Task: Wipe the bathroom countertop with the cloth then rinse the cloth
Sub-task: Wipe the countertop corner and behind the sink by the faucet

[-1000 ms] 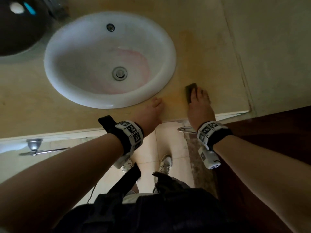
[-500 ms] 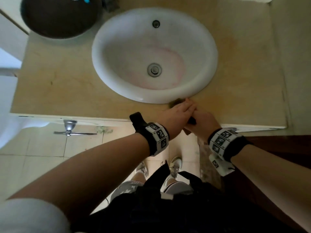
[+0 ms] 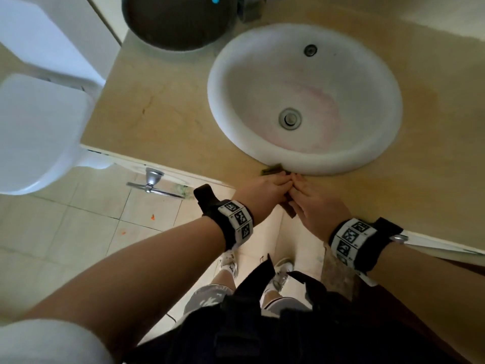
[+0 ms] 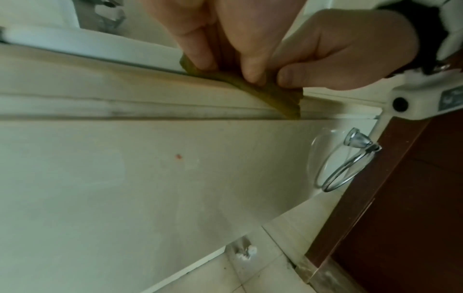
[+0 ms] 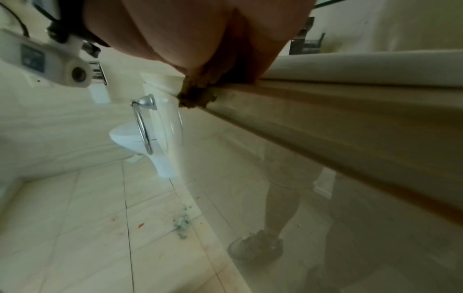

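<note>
A dark olive cloth (image 3: 271,171) lies on the beige countertop (image 3: 162,106) at its front edge, just below the front rim of the white sink (image 3: 388,143). Both hands lie on it side by side. My left hand (image 3: 263,189) presses it with fairly straight fingers. My right hand (image 3: 313,203) holds it, thumb on the part folded over the edge. In the left wrist view the cloth (image 4: 278,97) drapes over the counter lip under the left fingers (image 4: 250,67), with the right hand (image 4: 350,49) beside them. In the right wrist view the cloth (image 5: 198,93) hangs below my palm.
A dark round basin (image 3: 178,22) stands at the counter's back left. A white toilet (image 3: 39,127) is to the left of the counter. A chrome towel ring (image 3: 153,182) hangs on the cabinet front. Dark brown wood (image 4: 400,198) borders the right. Debris (image 5: 183,224) lies on the tiles.
My right hand slid the cloth left along the counter's front, from right of the sink to just below its rim. My left hand came onto the cloth beside it.
</note>
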`<state>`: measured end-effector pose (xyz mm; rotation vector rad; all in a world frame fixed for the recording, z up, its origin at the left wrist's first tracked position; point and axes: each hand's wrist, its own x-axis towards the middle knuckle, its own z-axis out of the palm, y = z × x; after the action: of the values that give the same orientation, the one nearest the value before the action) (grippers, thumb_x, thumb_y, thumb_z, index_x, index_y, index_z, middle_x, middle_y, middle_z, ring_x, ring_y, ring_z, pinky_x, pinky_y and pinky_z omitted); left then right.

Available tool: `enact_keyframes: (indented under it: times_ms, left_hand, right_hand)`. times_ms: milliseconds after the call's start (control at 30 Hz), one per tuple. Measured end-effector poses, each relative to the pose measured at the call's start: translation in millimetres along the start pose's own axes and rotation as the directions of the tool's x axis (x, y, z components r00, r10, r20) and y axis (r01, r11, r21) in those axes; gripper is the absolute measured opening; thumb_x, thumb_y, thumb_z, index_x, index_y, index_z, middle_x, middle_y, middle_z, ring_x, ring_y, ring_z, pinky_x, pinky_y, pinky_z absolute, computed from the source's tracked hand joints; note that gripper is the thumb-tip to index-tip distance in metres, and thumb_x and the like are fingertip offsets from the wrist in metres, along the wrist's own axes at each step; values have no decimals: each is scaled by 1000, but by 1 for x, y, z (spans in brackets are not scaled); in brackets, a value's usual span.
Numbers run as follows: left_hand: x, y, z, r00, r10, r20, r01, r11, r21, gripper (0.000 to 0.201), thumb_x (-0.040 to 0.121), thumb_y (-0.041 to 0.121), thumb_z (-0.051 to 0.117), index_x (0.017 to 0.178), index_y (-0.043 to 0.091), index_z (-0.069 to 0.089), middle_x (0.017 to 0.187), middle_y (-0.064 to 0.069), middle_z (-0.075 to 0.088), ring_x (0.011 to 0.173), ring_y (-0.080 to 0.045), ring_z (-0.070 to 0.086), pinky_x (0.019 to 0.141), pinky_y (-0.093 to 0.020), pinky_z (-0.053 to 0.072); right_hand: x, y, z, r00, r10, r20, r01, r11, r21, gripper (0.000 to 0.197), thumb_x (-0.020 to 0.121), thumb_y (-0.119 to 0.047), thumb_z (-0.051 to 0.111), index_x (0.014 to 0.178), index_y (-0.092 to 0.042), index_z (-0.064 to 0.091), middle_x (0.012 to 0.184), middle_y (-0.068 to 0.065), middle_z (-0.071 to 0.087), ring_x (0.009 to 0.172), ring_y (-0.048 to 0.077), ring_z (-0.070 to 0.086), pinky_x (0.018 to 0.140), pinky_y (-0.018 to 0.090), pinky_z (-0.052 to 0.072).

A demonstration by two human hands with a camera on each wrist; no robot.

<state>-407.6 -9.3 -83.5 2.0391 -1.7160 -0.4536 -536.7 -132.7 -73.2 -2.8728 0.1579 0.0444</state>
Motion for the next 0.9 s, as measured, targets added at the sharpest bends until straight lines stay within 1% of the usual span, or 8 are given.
enact_keyframes:
  times_ms: [133,233,300,467,533,633,733,900]
  left_hand:
    - [-28,-20,-17,997,-60,-46,66,990,129,42,53,6,91,92,2,75,102,-12,73,96,-27,70,82,-32,54]
    - [-43,-48,-42,970,-234,-62,241,960,141,35,88,13,66,120,0,63,135,-12,55,130,-23,48,108,-20,28]
    - [-53,-77,-67,893,-442,-84,450,880,151,39,100,20,44,137,7,48,152,-3,35,143,-15,25,111,-17,14]
    - [-63,-125,-96,665,-731,-151,747,652,129,42,102,26,37,143,14,41,156,5,24,145,-11,16,112,-29,26]
    - [-50,-111,-84,680,-725,-111,733,669,122,45,102,27,35,145,13,36,157,4,21,146,-13,13,113,-33,29]
    - [-30,-78,-53,821,-570,15,564,815,133,46,101,25,38,144,6,36,156,-7,26,146,-21,14,116,-37,25]
    - [-34,-86,-57,847,-529,47,518,842,147,46,102,25,36,143,4,36,156,-9,24,146,-23,14,118,-34,19]
    - [-79,-179,-116,665,-734,-136,742,631,226,43,102,24,33,141,7,39,155,-5,26,144,-22,21,111,-37,31]
  right_hand:
    - [14,-12,4,994,-55,98,48,997,67,49,88,-22,52,133,-4,53,141,16,48,129,28,49,104,39,41]
    - [24,-10,-2,992,-86,90,79,994,77,47,91,-30,45,130,-6,57,138,12,53,126,23,53,101,39,47]
    - [27,-10,-1,983,-132,126,127,991,52,45,92,-30,43,128,-8,58,138,11,54,128,22,51,99,41,49]
    - [37,-20,6,969,-150,197,161,986,-41,54,87,-32,38,133,-8,53,141,11,51,132,25,47,104,41,44]
    - [41,-23,8,965,-155,210,174,982,-75,56,88,-33,37,134,-6,52,141,13,50,133,26,45,107,41,39]
    - [47,-27,7,962,-154,225,183,977,-112,59,87,-36,35,136,-7,50,142,12,49,132,26,46,108,39,34]
    - [50,-29,4,956,-147,254,184,975,-127,61,86,-39,36,135,-7,50,141,11,50,131,25,48,111,34,32]
    - [50,-29,6,954,-136,267,155,987,-50,64,97,-46,17,136,-6,48,143,9,47,134,24,43,110,32,27]
